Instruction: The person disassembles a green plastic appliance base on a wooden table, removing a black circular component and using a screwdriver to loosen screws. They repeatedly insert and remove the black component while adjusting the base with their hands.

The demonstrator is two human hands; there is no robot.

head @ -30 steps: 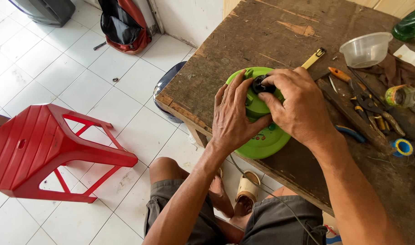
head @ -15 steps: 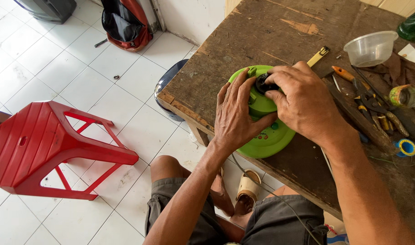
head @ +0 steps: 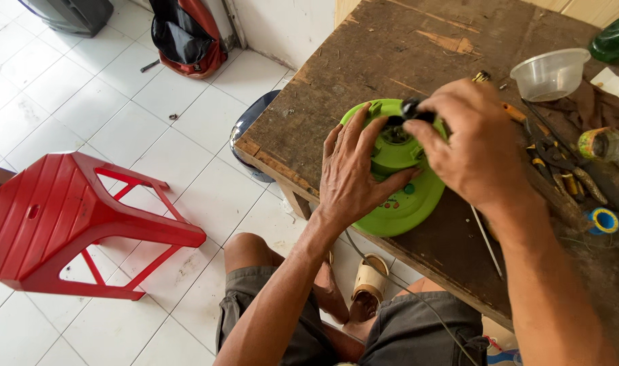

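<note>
- the green plastic appliance base [head: 401, 196] lies flat on the wooden worktop [head: 364, 61], near its front edge, between the person's two hands.
- the left hand [head: 353, 173] lies on the left side of the base with the fingers spread; the thumb presses against the raised middle part, so the hand holds the base steady.
- the right hand [head: 468, 146] is above the top of the base, and its fingers are closed around a small black part [head: 412, 108], maybe a knob or a tool handle; which one cannot be told.
- as a judgement, the work is somewhere in the middle: the base looks whole, with its small coloured buttons [head: 397, 202] in place, and no loose piece of it is seen on the worktop.
- whether the black part is going in or coming out cannot be told, so what is left is not clear.
- pliers and other hand tools [head: 557, 159], a roll of tape [head: 604, 220] and a clear plastic bowl [head: 550, 74] lie to the right, untouched.
- a thin cable [head: 485, 237] goes over the worktop edge towards the person's lap.
- a red plastic stool [head: 66, 217] stands on the tiled floor [head: 120, 115] to the left, well apart.
</note>
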